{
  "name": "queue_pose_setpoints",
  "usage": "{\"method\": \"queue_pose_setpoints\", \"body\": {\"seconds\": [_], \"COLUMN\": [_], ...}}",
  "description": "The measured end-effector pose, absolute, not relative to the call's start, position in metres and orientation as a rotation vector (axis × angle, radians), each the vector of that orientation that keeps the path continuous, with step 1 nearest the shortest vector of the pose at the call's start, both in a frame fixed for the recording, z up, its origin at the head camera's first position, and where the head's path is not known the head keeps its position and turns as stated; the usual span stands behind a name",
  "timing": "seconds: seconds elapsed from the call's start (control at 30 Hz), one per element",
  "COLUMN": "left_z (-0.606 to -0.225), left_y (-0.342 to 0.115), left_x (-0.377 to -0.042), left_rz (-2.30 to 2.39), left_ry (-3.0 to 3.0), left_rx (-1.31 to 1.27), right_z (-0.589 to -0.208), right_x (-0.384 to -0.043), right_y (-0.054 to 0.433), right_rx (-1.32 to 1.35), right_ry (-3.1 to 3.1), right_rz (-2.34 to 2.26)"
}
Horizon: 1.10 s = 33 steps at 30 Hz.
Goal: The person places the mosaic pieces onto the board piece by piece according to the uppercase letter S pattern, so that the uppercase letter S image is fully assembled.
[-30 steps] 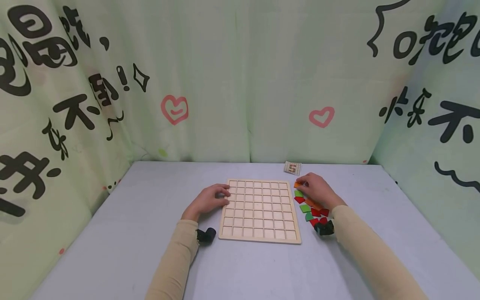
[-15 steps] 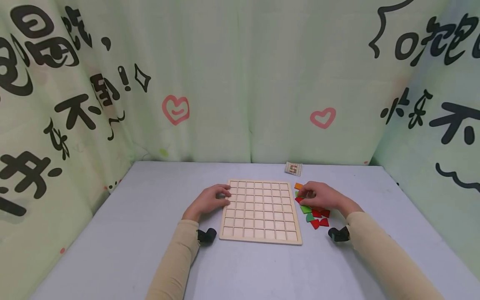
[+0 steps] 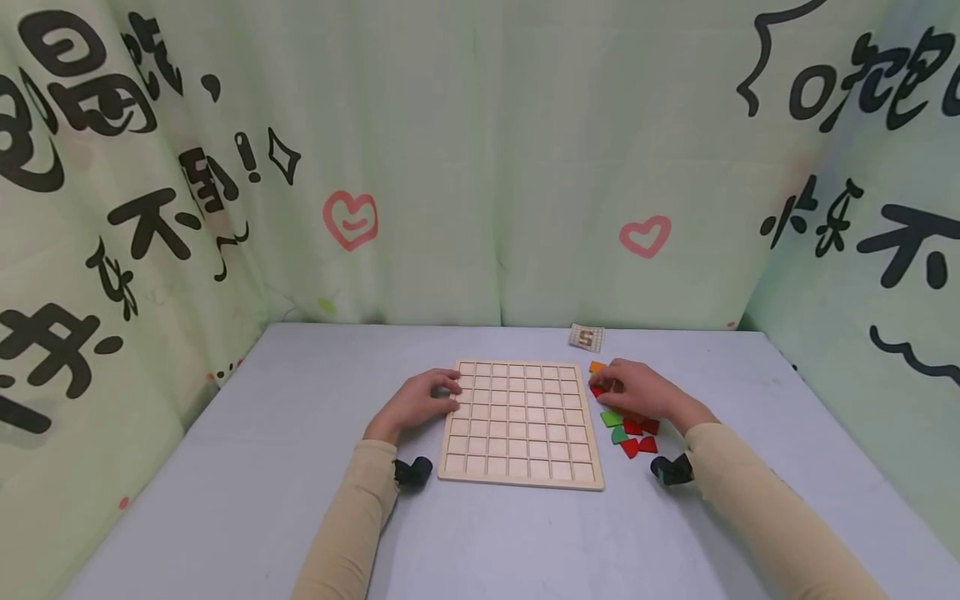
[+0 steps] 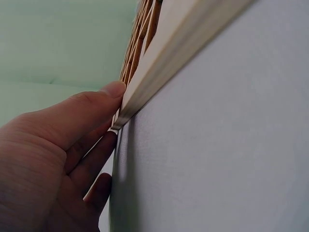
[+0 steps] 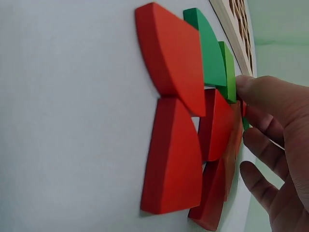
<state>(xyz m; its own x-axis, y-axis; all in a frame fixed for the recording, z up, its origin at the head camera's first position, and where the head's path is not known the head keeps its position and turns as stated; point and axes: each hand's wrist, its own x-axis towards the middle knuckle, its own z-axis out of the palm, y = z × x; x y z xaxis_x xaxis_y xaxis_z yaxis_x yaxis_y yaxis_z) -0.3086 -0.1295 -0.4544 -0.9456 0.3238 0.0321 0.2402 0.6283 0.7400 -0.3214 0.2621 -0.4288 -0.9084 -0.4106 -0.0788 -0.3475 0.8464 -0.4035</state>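
A pale wooden grid board (image 3: 519, 484) lies flat on the table. My left hand (image 3: 417, 404) rests at its left edge; in the left wrist view the thumb (image 4: 115, 90) touches the rim, with the other fingers loosely extended beside it. On the board's right, my right hand (image 3: 643, 390) pinches a small red piece (image 3: 597, 391) between thumb and fingers, partly hidden by them. Below that hand lie a light green piece (image 3: 612, 419), a darker green piece (image 3: 618, 435) and several red curved blocks (image 5: 175, 162). An orange piece (image 3: 597, 367) lies beyond the fingertips.
A small patterned card (image 3: 586, 337) lies near the far edge of the white table (image 3: 517, 550). Pale green curtains (image 3: 480, 167) with black writing and pink hearts surround the table. Each wrist carries a black camera mount (image 3: 414, 472).
My right hand came back from the orange piece toward me, then moved slightly left and away, shifting the red piece a little. My left hand stays at the board's edge.
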Motion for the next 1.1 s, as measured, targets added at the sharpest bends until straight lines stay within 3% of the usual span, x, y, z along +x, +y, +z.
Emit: {"method": "queue_pose_setpoints", "body": {"seconds": [1.1], "left_z": [-0.4536], "left_y": [-0.1295], "left_x": [-0.3097], "left_rz": [1.210], "left_ry": [2.739], "left_rx": [0.467], "right_z": [-0.4254], "right_x": [-0.3203], "right_y": [0.2568], "right_rx": [-0.572], "right_ry": [2.858], "right_rz": [-0.594]}}
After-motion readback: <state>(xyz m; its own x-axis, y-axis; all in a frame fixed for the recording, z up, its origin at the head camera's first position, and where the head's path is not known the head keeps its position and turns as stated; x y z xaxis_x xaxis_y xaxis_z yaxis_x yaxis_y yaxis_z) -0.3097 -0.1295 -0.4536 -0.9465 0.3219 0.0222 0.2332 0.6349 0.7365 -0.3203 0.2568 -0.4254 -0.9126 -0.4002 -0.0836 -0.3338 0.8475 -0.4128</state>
